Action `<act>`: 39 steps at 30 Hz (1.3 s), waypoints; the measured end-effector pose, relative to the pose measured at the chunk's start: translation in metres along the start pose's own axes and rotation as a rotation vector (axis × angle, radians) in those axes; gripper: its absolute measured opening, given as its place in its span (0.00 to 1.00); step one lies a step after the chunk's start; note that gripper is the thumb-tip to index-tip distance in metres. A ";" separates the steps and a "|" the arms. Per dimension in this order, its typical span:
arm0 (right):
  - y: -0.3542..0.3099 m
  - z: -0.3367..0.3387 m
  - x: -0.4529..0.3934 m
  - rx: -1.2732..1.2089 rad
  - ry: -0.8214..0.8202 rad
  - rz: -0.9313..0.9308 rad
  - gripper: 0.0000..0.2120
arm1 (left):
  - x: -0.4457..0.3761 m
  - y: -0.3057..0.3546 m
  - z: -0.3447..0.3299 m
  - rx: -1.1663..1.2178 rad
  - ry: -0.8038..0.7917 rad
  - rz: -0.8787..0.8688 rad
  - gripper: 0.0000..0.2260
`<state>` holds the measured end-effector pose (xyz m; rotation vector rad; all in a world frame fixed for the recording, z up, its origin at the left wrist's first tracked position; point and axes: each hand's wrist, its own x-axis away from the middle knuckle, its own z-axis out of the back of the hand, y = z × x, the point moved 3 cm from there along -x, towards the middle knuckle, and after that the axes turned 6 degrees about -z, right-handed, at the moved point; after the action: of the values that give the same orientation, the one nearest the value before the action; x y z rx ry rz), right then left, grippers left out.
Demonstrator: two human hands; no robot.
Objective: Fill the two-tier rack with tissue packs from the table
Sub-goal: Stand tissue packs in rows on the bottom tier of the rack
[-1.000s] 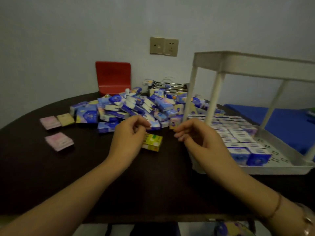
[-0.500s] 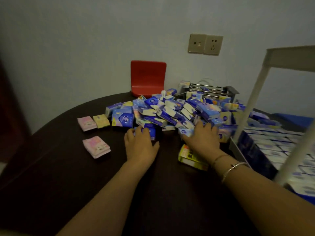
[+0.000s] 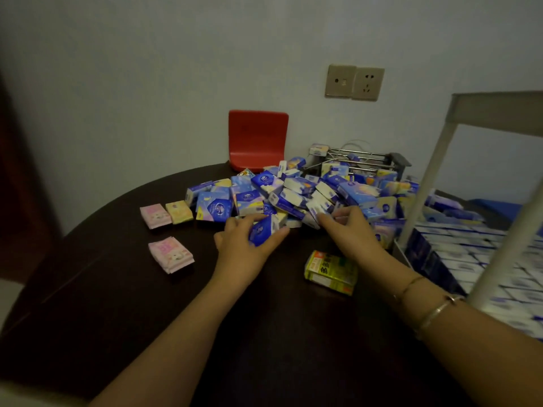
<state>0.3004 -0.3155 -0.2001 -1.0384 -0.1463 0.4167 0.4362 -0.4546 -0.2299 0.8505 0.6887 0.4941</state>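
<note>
Left hand [image 3: 246, 245] grips a blue tissue pack [image 3: 262, 229] at the pile's [image 3: 317, 192] 6 o'clock edge. Right hand [image 3: 349, 230], fingers half-spread, rests on packs; rack [image 3: 435, 160] at 3 o'clock.

A pale, dimly lit wall [image 3: 147, 83] fills the upper view, with a beige double socket plate [image 3: 354, 82] at one o'clock. A red chair back [image 3: 258, 139] stands against it, behind the dark round surface [image 3: 102, 289].
</note>
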 end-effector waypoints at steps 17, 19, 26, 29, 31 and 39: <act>-0.013 0.154 0.162 -0.514 -0.347 0.000 0.11 | 0.103 0.177 -0.019 0.039 -0.037 -0.656 0.29; -0.007 0.175 0.167 -0.436 -0.326 0.033 0.14 | 0.114 0.193 -0.029 0.016 -0.017 -0.686 0.29; 0.016 0.229 0.177 -0.235 -0.136 0.141 0.23 | 0.140 0.235 -0.085 -0.088 -0.047 -0.744 0.30; 0.034 0.247 0.171 -0.194 -0.037 0.142 0.19 | 0.137 0.250 -0.115 -0.102 -0.082 -0.745 0.30; 0.049 0.261 0.160 -0.182 0.033 0.122 0.15 | 0.132 0.258 -0.135 -0.091 -0.132 -0.765 0.30; 0.130 0.334 0.089 0.008 0.253 0.007 0.17 | 0.093 0.241 -0.220 -0.413 -0.517 -0.608 0.31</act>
<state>0.2429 0.0460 -0.1491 -1.0744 0.0853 0.2886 0.3111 -0.1456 -0.1702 0.3201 0.3165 -0.1378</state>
